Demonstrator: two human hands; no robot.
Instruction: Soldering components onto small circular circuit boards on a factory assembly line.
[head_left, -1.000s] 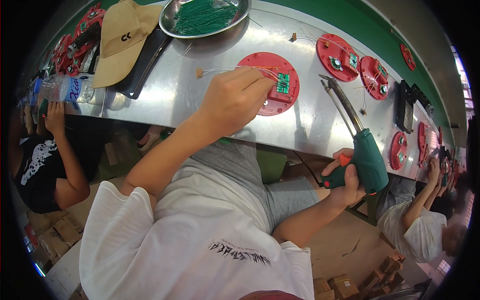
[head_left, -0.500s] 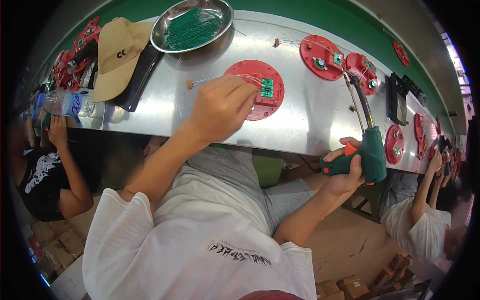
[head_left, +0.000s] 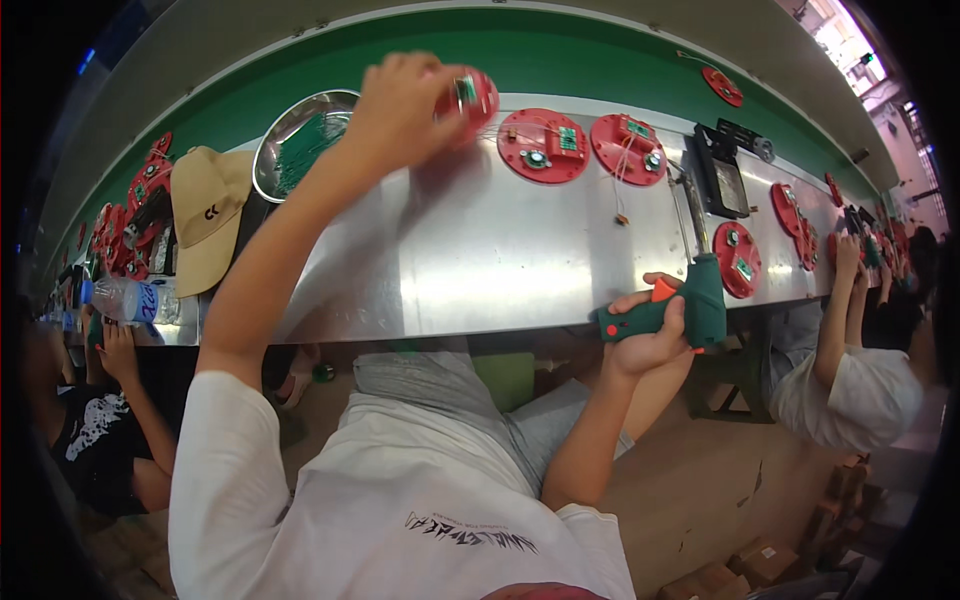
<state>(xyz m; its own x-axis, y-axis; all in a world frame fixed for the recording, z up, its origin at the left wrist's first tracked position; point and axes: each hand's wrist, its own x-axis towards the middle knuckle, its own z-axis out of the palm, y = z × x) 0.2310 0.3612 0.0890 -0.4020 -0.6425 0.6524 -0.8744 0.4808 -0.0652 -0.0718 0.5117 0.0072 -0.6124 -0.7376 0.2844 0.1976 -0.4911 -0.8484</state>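
Note:
My left hand [head_left: 400, 115], slightly blurred, is closed on a round red plastic disc [head_left: 482, 97] and holds it tilted above the far side of the metal bench. The disc carries a small green circuit board. Near the front edge, my right hand [head_left: 650, 338] grips a dark green soldering gun [head_left: 708, 300] with an orange trigger, its metal tip and thin feed tube pointing away from me. Beyond the bench's middle lie a red disc [head_left: 517, 160] with a board and wires, and another red disc [head_left: 610, 165] whose white wires trail toward me.
A steel bowl [head_left: 262, 165] of green wires stands behind my left forearm, beside a tan cap [head_left: 200, 220] and a plastic bottle [head_left: 125, 300]. A black holder [head_left: 718, 175] and another red disc [head_left: 735, 265] are at right. Other people sit on both sides.
My left hand has lifted the red disc off the bench and carried it to the far side. My right hand still holds the soldering gun. The view has shifted.

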